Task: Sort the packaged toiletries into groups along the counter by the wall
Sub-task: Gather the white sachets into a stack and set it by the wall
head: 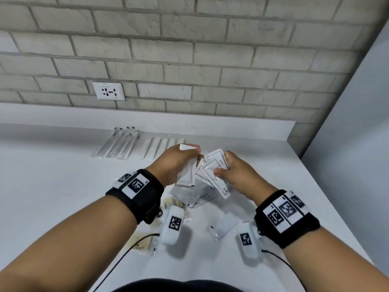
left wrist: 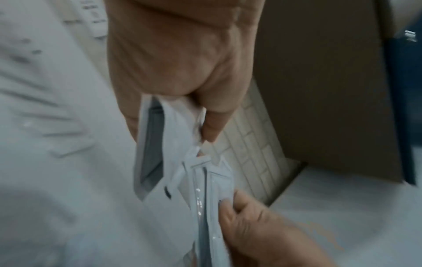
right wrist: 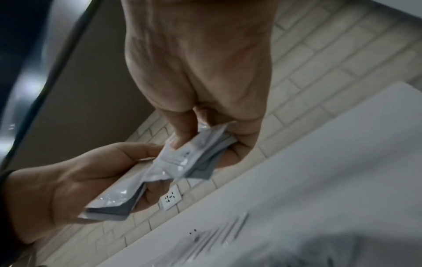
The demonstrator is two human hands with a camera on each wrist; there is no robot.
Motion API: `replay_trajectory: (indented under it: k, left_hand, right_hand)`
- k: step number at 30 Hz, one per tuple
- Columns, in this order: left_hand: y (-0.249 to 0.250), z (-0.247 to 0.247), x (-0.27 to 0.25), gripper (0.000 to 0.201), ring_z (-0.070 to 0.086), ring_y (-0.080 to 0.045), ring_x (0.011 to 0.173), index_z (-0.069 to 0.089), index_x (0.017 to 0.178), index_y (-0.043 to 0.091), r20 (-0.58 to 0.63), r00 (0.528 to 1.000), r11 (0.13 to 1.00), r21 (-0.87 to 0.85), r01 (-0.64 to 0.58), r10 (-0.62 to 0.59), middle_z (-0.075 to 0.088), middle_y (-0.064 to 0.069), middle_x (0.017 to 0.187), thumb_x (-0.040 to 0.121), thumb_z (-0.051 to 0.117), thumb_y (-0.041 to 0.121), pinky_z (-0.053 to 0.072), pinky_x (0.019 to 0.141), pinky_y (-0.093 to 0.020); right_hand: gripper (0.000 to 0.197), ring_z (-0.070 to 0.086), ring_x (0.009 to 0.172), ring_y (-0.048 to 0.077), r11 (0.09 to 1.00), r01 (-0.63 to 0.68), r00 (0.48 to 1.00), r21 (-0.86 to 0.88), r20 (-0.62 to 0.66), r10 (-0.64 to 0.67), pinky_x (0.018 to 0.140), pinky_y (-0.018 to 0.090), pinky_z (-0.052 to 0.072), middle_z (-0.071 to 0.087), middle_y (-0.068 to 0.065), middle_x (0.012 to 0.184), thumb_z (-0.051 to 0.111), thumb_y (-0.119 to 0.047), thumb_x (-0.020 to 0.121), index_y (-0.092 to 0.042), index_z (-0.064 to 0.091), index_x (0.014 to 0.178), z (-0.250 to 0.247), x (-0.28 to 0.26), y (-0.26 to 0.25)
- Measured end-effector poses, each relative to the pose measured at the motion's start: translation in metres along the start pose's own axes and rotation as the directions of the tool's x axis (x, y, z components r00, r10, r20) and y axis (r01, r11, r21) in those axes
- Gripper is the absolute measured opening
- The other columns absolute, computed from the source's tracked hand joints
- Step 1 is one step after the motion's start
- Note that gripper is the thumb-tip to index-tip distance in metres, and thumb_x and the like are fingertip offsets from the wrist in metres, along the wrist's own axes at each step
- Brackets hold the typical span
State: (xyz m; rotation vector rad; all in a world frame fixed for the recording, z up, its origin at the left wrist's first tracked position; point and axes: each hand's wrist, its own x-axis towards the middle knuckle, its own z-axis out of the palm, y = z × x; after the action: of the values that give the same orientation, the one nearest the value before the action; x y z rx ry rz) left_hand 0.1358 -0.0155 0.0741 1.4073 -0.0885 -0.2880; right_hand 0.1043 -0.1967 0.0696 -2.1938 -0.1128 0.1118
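Note:
Above the white counter (head: pixel 63 182), my left hand (head: pixel 185 158) grips a flat white sachet (head: pixel 186 174) by its upper end. Just to its right, my right hand (head: pixel 224 166) holds a fanned stack of white sachets (head: pixel 212 171), thumb pressed on top. The two bundles almost touch. In the left wrist view the held sachet (left wrist: pixel 155 153) hangs from my left hand's fingers (left wrist: pixel 212 122), beside the stack (left wrist: pixel 214 195). The right wrist view shows the stack (right wrist: pixel 200 150) in my right hand. Sorted rows lie by the wall: clear long packets (head: pixel 117 144) and white slim packets (head: pixel 160 146).
Loose white sachets (head: pixel 195 196) lie under my hands, and one more (head: pixel 223 226) sits nearer to me. Beige packets (head: pixel 143 243) lie at the lower left by a black cable (head: pixel 134 243). A wall socket (head: pixel 108 91) sits in the brick wall. The counter ends at the right.

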Motion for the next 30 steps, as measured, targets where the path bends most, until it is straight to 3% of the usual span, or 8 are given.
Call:
replay_trajectory:
  k: [3,8,12,16,20,22,26,30]
  left_hand:
    - [-0.008,-0.004,-0.005,0.024,0.064,-0.034,0.096,0.057,0.116,0.001,-0.054,0.988,0.975,-0.178,0.133,-0.145,0.068,-0.023,0.108,0.097,0.044,0.008,0.051,0.088,-0.043]
    - [-0.014,0.001,-0.008,0.037,0.067,-0.028,0.102,0.049,0.130,0.005,-0.010,1.000,0.946,-0.324,0.015,-0.019,0.068,-0.013,0.115,0.093,0.053,0.004,0.056,0.086,-0.039]
    - [-0.017,0.012,-0.008,0.029,0.070,-0.024,0.096,0.058,0.120,0.013,0.035,0.999,0.918,-0.396,0.027,-0.014,0.070,-0.007,0.110,0.096,0.049,0.027,0.057,0.084,-0.040]
    - [-0.026,0.004,-0.010,0.049,0.064,-0.033,0.110,0.057,0.128,0.014,0.016,0.998,0.908,-0.416,0.059,-0.058,0.068,-0.012,0.118,0.097,0.039,0.047,0.051,0.094,-0.049]
    - [-0.027,-0.005,-0.008,0.043,0.068,-0.027,0.104,0.056,0.126,0.018,-0.001,0.998,0.931,-0.360,0.052,-0.056,0.068,-0.007,0.118,0.098,0.037,0.046,0.053,0.088,-0.045]
    - [-0.025,-0.003,-0.006,0.038,0.071,-0.021,0.096,0.059,0.120,0.018,-0.023,0.999,0.934,-0.357,0.017,-0.027,0.071,-0.005,0.111,0.099,0.039,0.042,0.056,0.081,-0.038]
    - [-0.018,0.006,-0.006,0.028,0.071,-0.023,0.088,0.065,0.107,0.015,-0.008,1.000,0.908,-0.418,-0.014,0.012,0.074,-0.007,0.096,0.098,0.045,0.032,0.057,0.082,-0.041]
    - [-0.019,0.014,-0.009,0.036,0.071,-0.022,0.083,0.065,0.111,0.015,0.028,1.000,0.954,-0.300,0.003,0.006,0.074,-0.005,0.092,0.097,0.041,0.039,0.058,0.078,-0.040]
  right_hand:
    - [0.025,0.068,0.092,0.027,0.912,-0.086,0.995,0.402,-0.003,0.095,0.089,0.046,0.054,0.072,0.014,0.105,0.062,-0.003,0.088,-0.006,0.061,0.113,0.009,-0.001,0.018]
    - [0.022,0.072,0.074,0.020,0.632,-0.142,0.990,0.762,0.121,0.076,0.068,0.030,0.060,0.075,0.010,0.087,0.056,0.009,0.087,-0.004,0.066,0.102,0.013,-0.003,0.007]
    - [0.019,0.071,0.070,0.020,0.666,-0.133,0.991,0.734,0.119,0.067,0.063,0.028,0.059,0.075,0.012,0.082,0.061,0.008,0.084,-0.001,0.068,0.098,0.027,-0.008,-0.004]
    - [0.014,0.067,0.078,0.024,0.822,0.048,0.987,0.568,-0.155,0.050,0.078,0.041,0.055,0.074,0.016,0.092,0.071,-0.003,0.080,-0.010,0.074,0.091,0.012,-0.004,0.002]
    - [0.010,0.058,0.079,0.019,0.903,0.274,0.900,0.331,-0.419,-0.120,0.077,0.034,0.047,0.062,0.018,0.088,0.074,-0.007,0.076,-0.015,0.068,0.075,-0.014,0.003,-0.003]
    - [0.009,0.060,0.081,0.019,0.894,0.280,0.920,0.349,-0.365,-0.145,0.080,0.035,0.049,0.066,0.017,0.090,0.074,-0.013,0.073,-0.019,0.071,0.077,-0.019,0.004,-0.008]
    - [0.019,0.070,0.082,0.024,0.806,0.039,0.999,0.590,-0.022,-0.031,0.081,0.039,0.055,0.075,0.011,0.092,0.073,-0.001,0.076,-0.010,0.073,0.093,-0.002,0.001,-0.009]
    - [0.017,0.070,0.071,0.019,0.804,-0.009,1.000,0.594,-0.008,0.017,0.072,0.031,0.057,0.075,0.008,0.084,0.068,0.004,0.081,-0.008,0.072,0.092,0.023,-0.009,-0.009]
